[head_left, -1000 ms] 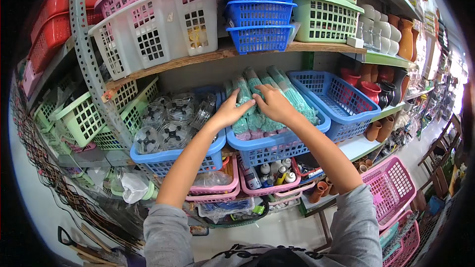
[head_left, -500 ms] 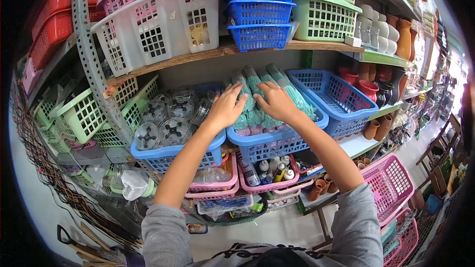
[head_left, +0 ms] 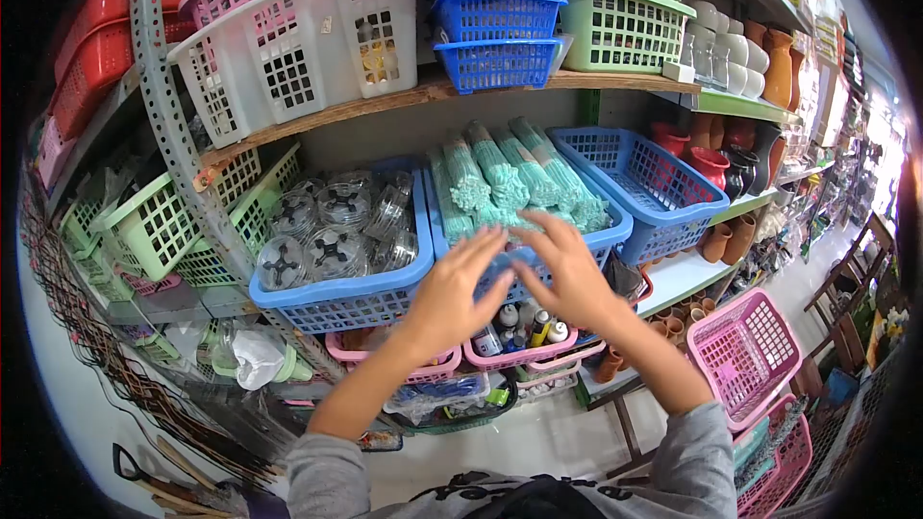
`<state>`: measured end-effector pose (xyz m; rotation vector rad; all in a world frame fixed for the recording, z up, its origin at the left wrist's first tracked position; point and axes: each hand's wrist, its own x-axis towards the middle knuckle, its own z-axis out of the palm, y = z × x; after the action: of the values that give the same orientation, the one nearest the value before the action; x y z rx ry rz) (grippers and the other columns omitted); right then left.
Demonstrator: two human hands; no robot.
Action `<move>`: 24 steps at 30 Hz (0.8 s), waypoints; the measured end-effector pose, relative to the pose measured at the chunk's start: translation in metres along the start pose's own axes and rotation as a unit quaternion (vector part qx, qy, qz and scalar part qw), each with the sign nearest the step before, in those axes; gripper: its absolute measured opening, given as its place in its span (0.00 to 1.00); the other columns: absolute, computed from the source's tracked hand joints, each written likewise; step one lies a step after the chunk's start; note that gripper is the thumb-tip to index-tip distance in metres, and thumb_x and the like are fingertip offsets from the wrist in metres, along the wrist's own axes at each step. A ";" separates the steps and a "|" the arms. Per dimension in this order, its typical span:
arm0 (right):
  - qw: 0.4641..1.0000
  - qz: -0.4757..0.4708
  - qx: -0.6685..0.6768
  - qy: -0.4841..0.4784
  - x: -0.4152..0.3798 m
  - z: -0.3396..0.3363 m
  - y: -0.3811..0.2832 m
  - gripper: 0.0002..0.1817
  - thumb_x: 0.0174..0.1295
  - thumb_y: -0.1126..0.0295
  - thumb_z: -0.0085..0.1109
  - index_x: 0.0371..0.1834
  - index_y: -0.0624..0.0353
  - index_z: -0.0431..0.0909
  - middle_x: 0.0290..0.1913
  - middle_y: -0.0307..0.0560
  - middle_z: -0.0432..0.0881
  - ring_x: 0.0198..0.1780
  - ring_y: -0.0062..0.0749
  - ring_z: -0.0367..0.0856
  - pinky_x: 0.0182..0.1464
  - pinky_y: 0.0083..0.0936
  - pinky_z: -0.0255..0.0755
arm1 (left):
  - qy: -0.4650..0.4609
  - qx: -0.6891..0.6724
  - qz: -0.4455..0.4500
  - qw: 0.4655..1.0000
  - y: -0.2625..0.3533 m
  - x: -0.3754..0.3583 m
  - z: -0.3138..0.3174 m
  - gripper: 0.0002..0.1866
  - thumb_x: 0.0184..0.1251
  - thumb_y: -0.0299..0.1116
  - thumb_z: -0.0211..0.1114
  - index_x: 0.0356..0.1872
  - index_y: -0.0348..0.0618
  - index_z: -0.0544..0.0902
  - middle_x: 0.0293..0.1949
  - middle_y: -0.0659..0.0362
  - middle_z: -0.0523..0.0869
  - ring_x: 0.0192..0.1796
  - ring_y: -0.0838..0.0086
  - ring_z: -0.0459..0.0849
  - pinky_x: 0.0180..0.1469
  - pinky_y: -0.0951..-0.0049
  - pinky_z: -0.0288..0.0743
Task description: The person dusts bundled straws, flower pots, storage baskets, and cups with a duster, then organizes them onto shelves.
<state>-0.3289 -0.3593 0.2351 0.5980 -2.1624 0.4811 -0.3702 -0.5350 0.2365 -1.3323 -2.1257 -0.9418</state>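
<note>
Several teal bundles [head_left: 500,178] wrapped in clear plastic lie stacked in a blue basket [head_left: 608,234] on the middle shelf. My left hand [head_left: 452,293] and my right hand [head_left: 567,274] hover side by side in front of that basket, below the bundles. Both hands have their fingers spread and hold nothing. They are off the bundles and a little nearer to me than the basket's front wall.
Left of it a blue basket [head_left: 327,303] holds clear plastic lids [head_left: 332,226]. An empty blue basket [head_left: 663,192] sits to the right. Pink trays with bottles [head_left: 524,327] lie below. White, blue and green baskets [head_left: 500,14] line the upper wooden shelf [head_left: 615,82]. Clay pots [head_left: 716,168] stand further right.
Both hands have pulled back and down from the teal bundles they were pressing on. They now float open in front of the basket. The bundles are fully uncovered.
</note>
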 end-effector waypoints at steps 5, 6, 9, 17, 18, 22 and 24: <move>0.993 0.086 0.059 -0.054 -0.113 0.020 -0.016 0.15 0.47 0.73 0.59 0.40 0.62 0.72 0.40 0.52 0.71 0.44 0.46 0.70 0.44 0.36 0.65 | -0.088 -0.101 -0.050 0.990 -0.009 -0.083 0.028 0.20 0.56 0.30 0.60 0.51 0.39 0.73 0.52 0.51 0.76 0.56 0.61 0.73 0.58 0.66 0.65; 0.987 0.128 0.064 -0.069 -0.141 0.030 -0.014 0.15 0.48 0.72 0.58 0.40 0.62 0.72 0.40 0.52 0.71 0.43 0.46 0.70 0.43 0.35 0.66 | -0.125 -0.167 -0.093 0.974 -0.018 -0.102 0.039 0.20 0.57 0.31 0.59 0.52 0.40 0.72 0.52 0.52 0.76 0.54 0.61 0.74 0.56 0.67 0.66; 0.964 0.227 0.020 -0.140 -0.235 0.063 0.001 0.14 0.48 0.70 0.57 0.40 0.61 0.72 0.41 0.53 0.71 0.43 0.47 0.71 0.44 0.37 0.66 | -0.189 -0.134 -0.184 0.955 -0.061 -0.184 0.096 0.21 0.58 0.37 0.58 0.52 0.43 0.71 0.49 0.49 0.76 0.51 0.56 0.75 0.51 0.63 0.70; 0.729 0.548 0.015 -0.411 -0.542 0.118 -0.023 0.20 0.48 0.58 0.56 0.42 0.57 0.76 0.42 0.59 0.76 0.45 0.53 0.75 0.48 0.38 0.70 | -0.396 -0.170 -0.398 0.810 -0.137 -0.460 0.219 0.21 0.58 0.42 0.54 0.49 0.41 0.74 0.46 0.49 0.79 0.48 0.55 0.76 0.48 0.62 0.71; 0.682 0.589 0.023 -0.432 -0.565 0.120 -0.036 0.20 0.47 0.57 0.56 0.39 0.58 0.78 0.41 0.59 0.77 0.44 0.52 0.76 0.48 0.38 0.70 | -0.419 -0.138 -0.389 0.809 -0.142 -0.500 0.233 0.21 0.59 0.43 0.53 0.49 0.41 0.75 0.45 0.49 0.79 0.48 0.56 0.77 0.48 0.63 0.71; 0.592 0.618 0.040 -0.515 -0.739 0.175 -0.087 0.20 0.44 0.53 0.56 0.32 0.59 0.81 0.38 0.58 0.80 0.41 0.48 0.78 0.46 0.37 0.71 | -0.632 -0.068 -0.176 0.752 -0.154 -0.564 0.226 0.21 0.57 0.45 0.53 0.46 0.42 0.77 0.43 0.48 0.80 0.45 0.58 0.79 0.48 0.64 0.71; 0.572 0.666 0.073 -0.473 -0.741 0.153 -0.124 0.21 0.44 0.53 0.56 0.32 0.59 0.81 0.38 0.57 0.80 0.41 0.47 0.78 0.46 0.36 0.71 | -0.660 -0.066 -0.209 0.718 -0.173 -0.574 0.236 0.21 0.56 0.45 0.53 0.45 0.42 0.78 0.43 0.48 0.80 0.45 0.58 0.79 0.48 0.63 0.71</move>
<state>0.0546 -0.3542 -0.4292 -1.2624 -3.3118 1.3286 -0.2872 -0.7490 -0.3658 -1.9475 -3.5757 -0.1141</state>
